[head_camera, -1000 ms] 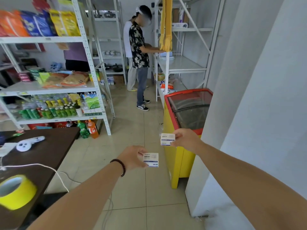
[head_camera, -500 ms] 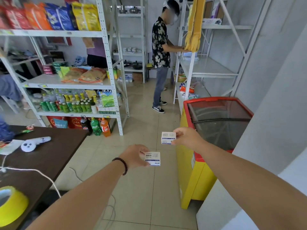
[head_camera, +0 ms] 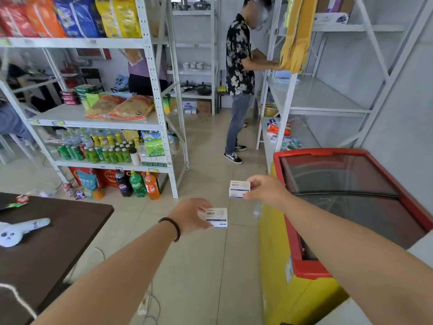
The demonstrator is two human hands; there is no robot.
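My left hand point(head_camera: 190, 215) pinches a small white box with blue print point(head_camera: 217, 218) at chest height over the tiled floor. My right hand point(head_camera: 266, 190) pinches a second small white box point(head_camera: 239, 189), held a little higher and to the right of the first. Both arms reach forward. The two boxes are apart, not touching.
A yellow chest freezer with a red-framed glass lid point(head_camera: 304, 273) stands right beside my right arm. A dark brown table point(head_camera: 54, 242) holding a white scanner point(head_camera: 21, 231) is at left. White shelving with drinks and snacks point(head_camera: 161, 127) lines the left; a person point(head_camera: 239, 73) stands at the far right-hand shelf point(head_camera: 311, 95).
The camera has moved forward and turned left; the freezer, shelves and person appear closer. Both hands keep holding their boxes in about the same positions.
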